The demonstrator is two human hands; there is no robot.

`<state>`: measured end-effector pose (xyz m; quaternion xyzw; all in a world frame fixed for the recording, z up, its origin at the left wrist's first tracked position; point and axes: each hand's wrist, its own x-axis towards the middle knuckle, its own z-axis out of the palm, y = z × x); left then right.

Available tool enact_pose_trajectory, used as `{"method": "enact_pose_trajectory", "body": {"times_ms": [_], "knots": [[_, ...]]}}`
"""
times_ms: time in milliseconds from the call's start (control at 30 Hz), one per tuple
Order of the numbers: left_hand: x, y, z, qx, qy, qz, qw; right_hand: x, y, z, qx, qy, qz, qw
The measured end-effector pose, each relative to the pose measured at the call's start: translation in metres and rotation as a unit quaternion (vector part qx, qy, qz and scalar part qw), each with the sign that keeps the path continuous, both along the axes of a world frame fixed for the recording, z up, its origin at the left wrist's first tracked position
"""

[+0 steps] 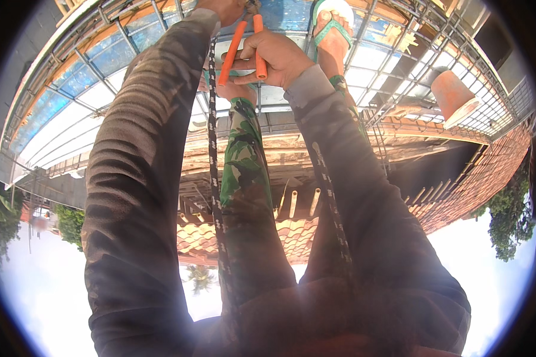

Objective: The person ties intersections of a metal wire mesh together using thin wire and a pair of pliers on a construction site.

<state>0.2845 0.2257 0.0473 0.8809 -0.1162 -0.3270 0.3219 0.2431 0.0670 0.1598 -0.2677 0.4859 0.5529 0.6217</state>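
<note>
My right hand [278, 56] is closed around the long orange handles of a pair of pincers [233, 53], with the handles spread apart. Their metal head points up toward the top edge of the picture. Beside that head is my left hand [222, 9], cut off by the same edge. Its fingers are mostly out of sight, so what they hold does not show. Under both hands lies a grid of steel bars [393, 59].
My feet, one in a green-strapped sandal [333, 30], stand amid the bars. A worn orange bucket [452, 95] lies tilted at right. Blue panels [101, 68] lie beneath the bars. A black-and-white cord [213, 137] hangs by my left arm. Roof tiles [476, 184] appear lower right.
</note>
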Motion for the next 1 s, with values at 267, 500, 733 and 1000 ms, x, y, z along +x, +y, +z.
{"method": "enact_pose_trajectory", "body": {"times_ms": [267,500,733,1000], "knots": [[0.003,0.000,0.009,0.008,0.054,0.005,0.999,0.013,0.010,0.002,0.017,-0.009,0.035,0.999],[0.006,-0.002,0.015,0.011,0.022,0.012,1.000,0.006,0.032,0.010,-0.102,-0.020,0.001,0.995],[0.007,-0.002,0.010,-0.012,0.026,-0.008,1.000,-0.010,0.044,0.007,-0.151,-0.009,-0.014,0.988],[0.012,-0.006,0.010,0.024,0.047,-0.088,0.995,-0.043,0.034,-0.008,-0.066,-0.009,-0.173,0.983]]}}
